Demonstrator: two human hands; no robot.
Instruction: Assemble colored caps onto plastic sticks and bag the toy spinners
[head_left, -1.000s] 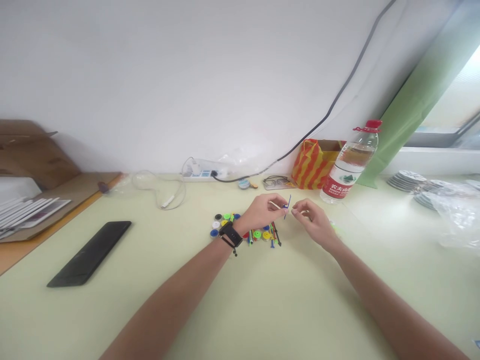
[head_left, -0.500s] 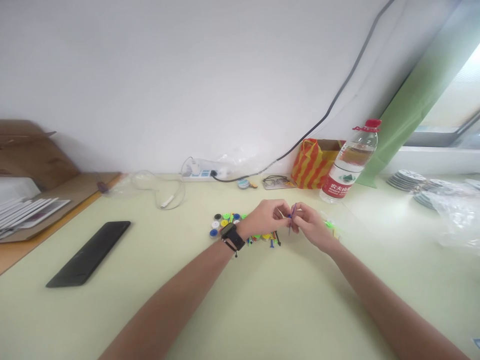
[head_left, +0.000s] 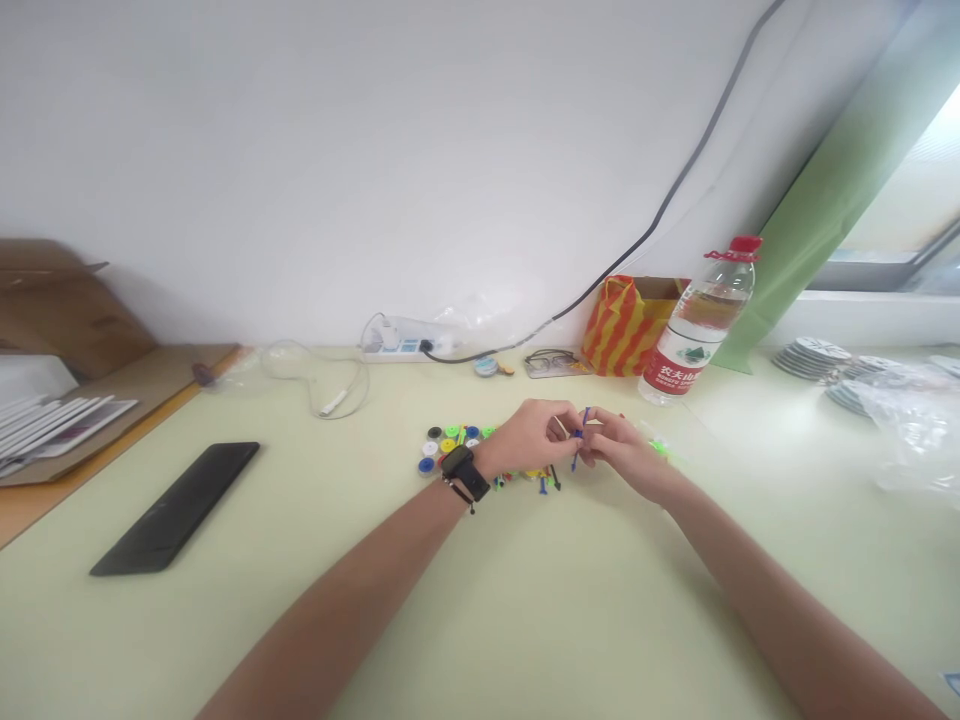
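My left hand [head_left: 529,437], with a black watch on its wrist, and my right hand [head_left: 624,450] meet just above the pale green table [head_left: 480,610]. Between their pinched fingertips stands a thin blue stick [head_left: 580,436], nearly upright. Both hands are closed on it. Under and behind my left hand lies a heap of small coloured plastic wheels and sticks [head_left: 480,455]. A few green pieces [head_left: 659,449] show beyond my right hand.
A water bottle with a red cap [head_left: 695,328] stands at the back right beside an orange and yellow bag [head_left: 625,328]. A black flat slab [head_left: 176,507] lies at the left. A power strip [head_left: 396,346], glasses [head_left: 551,361] and stacked discs [head_left: 814,358] sit along the back.
My hands came together from slightly apart. The blue stick, first held by my left hand alone, is now pinched by both, a little lower and to the right.
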